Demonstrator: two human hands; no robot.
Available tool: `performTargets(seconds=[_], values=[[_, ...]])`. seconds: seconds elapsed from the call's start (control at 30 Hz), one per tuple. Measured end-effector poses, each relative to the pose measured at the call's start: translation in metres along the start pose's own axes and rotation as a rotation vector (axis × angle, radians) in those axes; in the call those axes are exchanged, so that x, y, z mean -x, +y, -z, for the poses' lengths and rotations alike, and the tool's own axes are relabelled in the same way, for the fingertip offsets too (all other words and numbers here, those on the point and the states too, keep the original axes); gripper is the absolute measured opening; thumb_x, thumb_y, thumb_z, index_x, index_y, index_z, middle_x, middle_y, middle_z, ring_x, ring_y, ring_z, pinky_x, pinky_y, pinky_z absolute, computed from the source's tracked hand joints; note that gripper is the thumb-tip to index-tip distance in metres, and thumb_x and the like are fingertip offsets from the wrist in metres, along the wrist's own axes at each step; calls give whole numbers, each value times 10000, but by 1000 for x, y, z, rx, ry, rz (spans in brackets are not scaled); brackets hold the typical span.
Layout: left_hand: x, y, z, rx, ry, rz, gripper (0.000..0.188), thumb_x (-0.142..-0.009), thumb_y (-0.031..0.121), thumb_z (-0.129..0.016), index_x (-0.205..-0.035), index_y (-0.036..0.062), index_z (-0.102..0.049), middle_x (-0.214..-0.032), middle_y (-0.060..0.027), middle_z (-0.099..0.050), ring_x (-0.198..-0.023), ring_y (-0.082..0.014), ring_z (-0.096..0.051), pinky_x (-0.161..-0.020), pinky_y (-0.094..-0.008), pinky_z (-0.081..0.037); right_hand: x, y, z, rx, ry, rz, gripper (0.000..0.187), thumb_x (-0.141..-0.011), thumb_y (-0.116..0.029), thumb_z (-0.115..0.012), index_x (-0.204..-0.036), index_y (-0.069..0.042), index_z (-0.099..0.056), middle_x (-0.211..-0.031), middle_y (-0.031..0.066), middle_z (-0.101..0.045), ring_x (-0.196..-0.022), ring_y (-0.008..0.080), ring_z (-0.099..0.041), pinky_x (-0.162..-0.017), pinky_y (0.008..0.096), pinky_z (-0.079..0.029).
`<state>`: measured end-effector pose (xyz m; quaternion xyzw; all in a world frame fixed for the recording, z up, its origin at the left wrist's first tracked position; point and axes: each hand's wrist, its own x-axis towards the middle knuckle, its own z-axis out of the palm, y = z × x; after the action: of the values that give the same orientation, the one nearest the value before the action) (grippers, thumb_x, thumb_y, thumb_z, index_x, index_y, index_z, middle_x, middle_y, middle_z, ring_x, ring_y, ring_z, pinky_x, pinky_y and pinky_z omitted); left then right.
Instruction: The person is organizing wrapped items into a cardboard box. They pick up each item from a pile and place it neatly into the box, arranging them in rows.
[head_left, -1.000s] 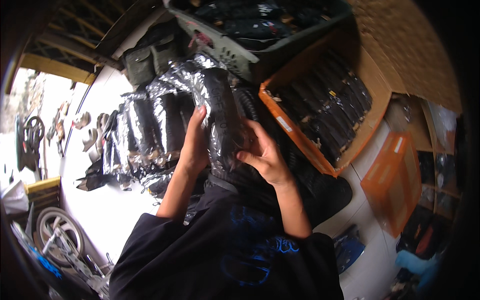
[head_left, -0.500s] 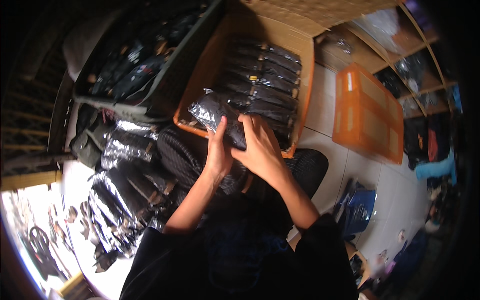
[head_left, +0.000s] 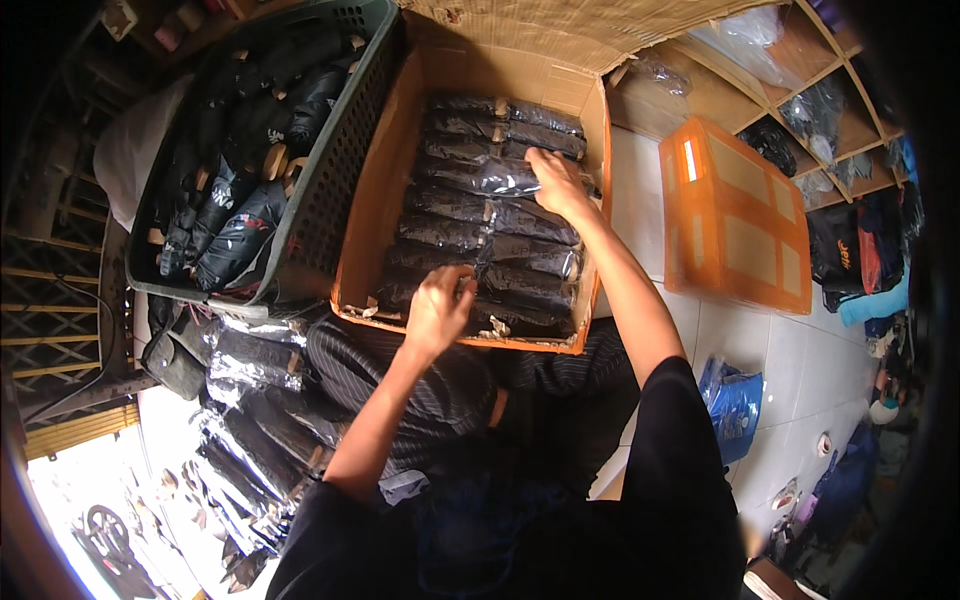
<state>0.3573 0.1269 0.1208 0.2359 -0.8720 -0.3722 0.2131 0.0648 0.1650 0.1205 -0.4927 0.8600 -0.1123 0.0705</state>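
Observation:
My right hand reaches into the open cardboard box and grips the right end of a black folding umbrella in a shiny clear sleeve. That umbrella lies on top of the rows. My left hand is over the front left of the box, its fingers loosely curled and slightly apart, with nothing seen in them. Beneath my hands, two columns of sleeved black umbrellas fill the cardboard box, which has orange-taped edges.
A dark green plastic basket of black umbrellas with wooden handles stands left of the box. Sleeved umbrellas are piled by my left leg. An orange-taped closed carton, a blue bag and wooden shelves are to the right.
Both hands held one sleeved umbrella above the box's front edge. Now they are apart: the right has moved far into the box, the left stays near the front. The view has shifted.

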Motion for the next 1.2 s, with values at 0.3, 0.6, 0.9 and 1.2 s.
performTargets(seconds=[0.3, 0.6, 0.9, 1.2], values=[[2, 10, -5, -134, 125, -124, 90, -825, 112, -666, -862, 36, -636, -814, -120, -660, -759, -305, -638, -732, -400, -505, -5, 24, -32, 184, -313, -189, 972, -716, -83, -815, -1503, -144, -247, -1550, 128, -314, -1412, 327, -326, -1122, 407, -368], [16, 10, 12, 8, 183, -134, 120, -848, 137, -652, -829, 20, -641, -782, -134, -648, -754, -318, -636, -711, -413, -502, 14, -8, 0, 293, -369, -55, 730, -825, -190, -701, -1449, -47, -350, -1511, 175, -357, -1366, 354, -383, -1108, 450, -349], [138, 5, 133, -218, 537, 136, 104, -792, 51, -660, -896, 57, -666, -823, -100, -643, -828, -287, -595, -761, -413, -419, 122, -126, -6, -461, -17, 330, 509, -871, -135, -675, -1332, -25, -490, -1443, 201, -407, -1328, 378, -411, -1101, 436, -353], [135, -141, 292, -608, 247, 1123, 907, -741, 603, -709, -1384, 20, -443, -1428, -247, -433, -1314, -471, -393, -1000, -540, -436, 171, -239, 8, -664, -62, 558, 433, -868, -85, -664, -1266, 7, -524, -1392, 213, -430, -1253, 392, -473, -1040, 442, -401]])
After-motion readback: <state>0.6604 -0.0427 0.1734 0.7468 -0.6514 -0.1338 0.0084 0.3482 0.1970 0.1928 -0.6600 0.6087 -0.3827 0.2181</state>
